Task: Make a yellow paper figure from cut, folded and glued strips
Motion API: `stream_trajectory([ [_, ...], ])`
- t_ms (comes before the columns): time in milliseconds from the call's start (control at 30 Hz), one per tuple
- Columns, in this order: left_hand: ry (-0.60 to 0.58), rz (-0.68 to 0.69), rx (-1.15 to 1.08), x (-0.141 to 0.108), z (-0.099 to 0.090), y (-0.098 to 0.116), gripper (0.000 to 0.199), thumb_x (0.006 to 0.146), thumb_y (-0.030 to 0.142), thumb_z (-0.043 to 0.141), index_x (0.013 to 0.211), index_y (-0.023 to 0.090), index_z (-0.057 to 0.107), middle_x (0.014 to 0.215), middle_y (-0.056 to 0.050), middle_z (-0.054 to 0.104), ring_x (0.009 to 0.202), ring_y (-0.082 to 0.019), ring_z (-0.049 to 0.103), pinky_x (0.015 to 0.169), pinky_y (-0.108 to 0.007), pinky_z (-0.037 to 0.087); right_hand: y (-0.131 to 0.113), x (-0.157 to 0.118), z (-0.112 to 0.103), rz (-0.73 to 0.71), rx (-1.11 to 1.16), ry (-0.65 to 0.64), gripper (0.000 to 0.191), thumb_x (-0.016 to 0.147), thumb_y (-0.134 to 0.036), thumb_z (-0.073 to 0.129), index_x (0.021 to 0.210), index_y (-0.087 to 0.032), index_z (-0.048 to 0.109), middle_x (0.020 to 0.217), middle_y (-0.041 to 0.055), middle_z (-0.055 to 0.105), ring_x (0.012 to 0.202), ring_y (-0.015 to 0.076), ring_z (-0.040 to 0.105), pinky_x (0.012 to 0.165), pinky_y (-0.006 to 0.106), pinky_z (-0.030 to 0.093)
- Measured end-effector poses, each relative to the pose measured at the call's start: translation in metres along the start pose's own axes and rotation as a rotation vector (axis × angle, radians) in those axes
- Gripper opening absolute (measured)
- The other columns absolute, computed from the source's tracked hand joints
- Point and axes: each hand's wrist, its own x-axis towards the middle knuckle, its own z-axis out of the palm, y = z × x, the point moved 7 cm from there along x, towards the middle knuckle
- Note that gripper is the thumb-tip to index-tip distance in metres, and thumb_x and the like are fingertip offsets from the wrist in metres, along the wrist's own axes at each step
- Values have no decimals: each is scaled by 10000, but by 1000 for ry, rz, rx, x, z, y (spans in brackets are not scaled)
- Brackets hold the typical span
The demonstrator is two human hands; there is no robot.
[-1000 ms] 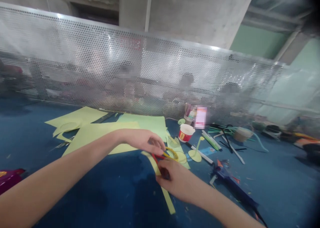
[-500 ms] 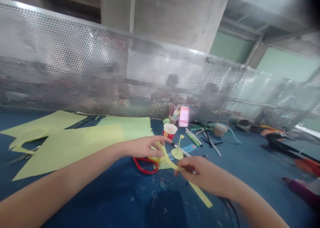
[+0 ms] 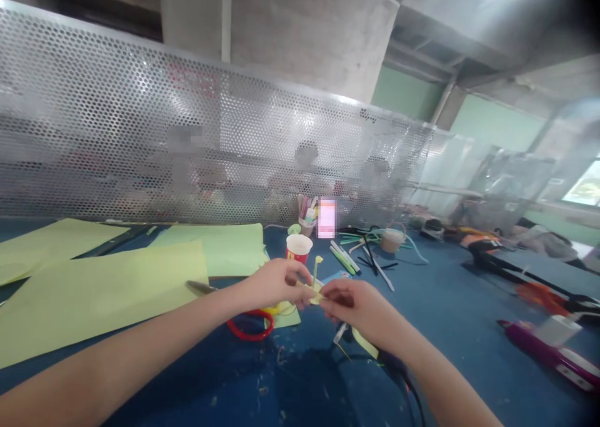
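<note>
My left hand point(image 3: 288, 283) and my right hand point(image 3: 349, 302) meet in front of the paper cup point(image 3: 298, 247), fingertips pinched on a narrow yellow paper strip. The strip's loose end point(image 3: 365, 344) shows below my right hand. Just behind my fingers stands a thin pale stem point(image 3: 315, 272) with a small yellow top; its base is mostly hidden. Red-handled scissors point(image 3: 250, 334) lie under my left wrist, their blade pointing left. Partly covered by my right hand is a dark corded tool with a pale tip point(image 3: 340, 333).
Large yellow sheets point(image 3: 117, 289) and a pale green sheet point(image 3: 225, 242) cover the left. Markers point(image 3: 344, 258), pipe cleaners point(image 3: 375, 261) and a small tub point(image 3: 392, 239) lie beyond my hands. A purple power strip point(image 3: 548, 355) is at right. A perforated metal screen point(image 3: 262, 145) stands behind.
My hands have come together, both pinching the strip that was stretched between them. The view has shifted right, showing more of the power strip.
</note>
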Motion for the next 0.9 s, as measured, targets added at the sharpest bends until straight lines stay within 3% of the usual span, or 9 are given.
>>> stream_trajectory([
  [133,206,62,105,19,-21,-10,330,682,426,664,875,161,623,818,-71,693,774,-202,651,747,-329,486,7,-1,-36,28,-247,144,266,800,-374,512,909,-159,625,642,16,648,582,148,599,560,241,455],
  [267,252,87,68,41,-18,-23,356,619,378,718,885,148,663,915,-94,687,883,-234,625,828,-350,451,7,3,-56,39,-449,263,276,789,-398,506,788,-177,672,566,11,614,520,158,546,509,256,377],
  [367,275,89,3,48,-10,-28,281,647,354,690,801,120,666,857,-106,692,849,-241,631,813,-359,452,5,9,-56,25,-485,300,251,771,-391,522,747,-200,683,618,27,639,564,184,560,540,278,375],
  [500,276,92,-128,40,-4,-25,263,693,346,645,822,118,647,871,-105,696,853,-222,634,796,-341,460,-4,14,-59,-36,-470,375,193,747,-353,555,753,-215,689,866,65,677,818,248,596,727,338,403],
  [600,263,85,-231,22,-4,-17,274,706,364,649,847,129,646,858,-81,696,828,-186,631,785,-311,458,-10,19,-55,-68,-352,353,195,753,-354,559,751,-210,691,807,54,697,778,241,624,727,343,433],
  [767,302,42,-466,-2,-8,-13,257,681,335,710,834,135,657,704,-31,677,685,-125,600,714,-256,435,-14,27,-30,-107,-62,239,254,760,-373,567,922,-198,654,778,33,725,773,199,680,705,288,509],
  [900,347,10,-625,-8,-12,-18,293,661,279,741,904,143,650,728,-33,695,699,-115,620,722,-240,442,-13,24,-20,-112,59,238,218,765,-369,578,867,-180,615,775,49,720,795,199,685,736,292,517],
])
